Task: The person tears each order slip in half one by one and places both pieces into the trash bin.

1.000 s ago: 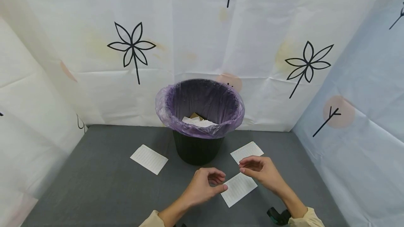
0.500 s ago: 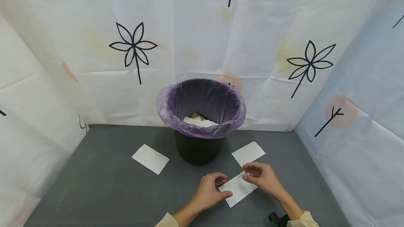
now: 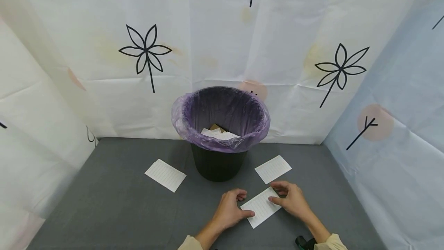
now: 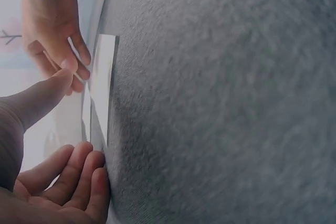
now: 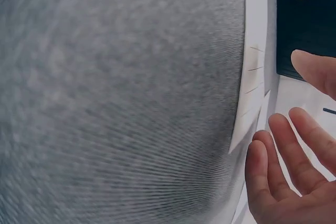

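A ruled white paper card (image 3: 261,208) lies on the grey table between the two hands. My left hand (image 3: 227,209) is at its left end, thumb and fingers spread apart; the thumb overlaps the card's edge in the head view. At its right end my right hand (image 3: 293,203) curves loosely, with thumb apart from the fingers. In the left wrist view, the left fingertips (image 4: 84,156) are low by the card's end (image 4: 105,77). The right wrist view shows the right fingers (image 5: 286,156) beside the card, holding nothing. Whether any finger touches it, I cannot tell.
A black bin (image 3: 218,165) with a purple liner (image 3: 222,146) stands at the back, with paper pieces (image 3: 218,134) inside. Another ruled card (image 3: 273,169) lies right of the bin, and one card (image 3: 165,175) lies left. Patterned white cloth walls (image 3: 215,30) enclose the table (image 3: 114,203).
Both hands have come down toward the middle card. The left hand has moved a little right, and the right hand slightly down and right. The card looks almost unmoved.
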The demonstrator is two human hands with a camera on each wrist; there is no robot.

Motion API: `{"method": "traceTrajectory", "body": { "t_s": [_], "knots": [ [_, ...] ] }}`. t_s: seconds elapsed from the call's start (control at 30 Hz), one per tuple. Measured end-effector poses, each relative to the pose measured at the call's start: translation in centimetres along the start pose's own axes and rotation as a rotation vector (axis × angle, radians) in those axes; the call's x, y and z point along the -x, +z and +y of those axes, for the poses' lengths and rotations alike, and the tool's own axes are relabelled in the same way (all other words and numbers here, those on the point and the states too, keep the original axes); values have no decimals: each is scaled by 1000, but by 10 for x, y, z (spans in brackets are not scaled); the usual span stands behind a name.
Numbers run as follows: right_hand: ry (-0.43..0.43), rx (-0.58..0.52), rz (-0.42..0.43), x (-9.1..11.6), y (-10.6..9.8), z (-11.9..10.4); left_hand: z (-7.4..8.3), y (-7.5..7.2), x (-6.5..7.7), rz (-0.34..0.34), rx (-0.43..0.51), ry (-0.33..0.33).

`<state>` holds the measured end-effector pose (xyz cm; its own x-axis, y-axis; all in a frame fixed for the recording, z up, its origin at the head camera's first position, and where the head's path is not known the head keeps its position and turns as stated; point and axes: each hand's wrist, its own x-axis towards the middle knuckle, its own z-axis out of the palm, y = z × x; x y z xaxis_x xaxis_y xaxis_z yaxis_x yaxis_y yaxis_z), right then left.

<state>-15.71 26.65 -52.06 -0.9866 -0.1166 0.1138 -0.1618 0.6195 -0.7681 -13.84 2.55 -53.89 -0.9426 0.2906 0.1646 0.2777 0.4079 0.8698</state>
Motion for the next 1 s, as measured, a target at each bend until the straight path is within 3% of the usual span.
{"method": "traceTrajectory", "body": {
  "t_s": [0.37,0.63,0.8,1.0],
  "knots": [
    [-17,64,-3,2,3,3,5,17,4,32,-244,33],
    [-93,145,-74,-1,3,7,2,21,4,60,-271,41],
    [-128,170,-69,-2,5,8,2,21,3,27,-293,51],
    [-99,210,-103,-4,5,8,3,20,2,-17,-313,55]
  ]
}}
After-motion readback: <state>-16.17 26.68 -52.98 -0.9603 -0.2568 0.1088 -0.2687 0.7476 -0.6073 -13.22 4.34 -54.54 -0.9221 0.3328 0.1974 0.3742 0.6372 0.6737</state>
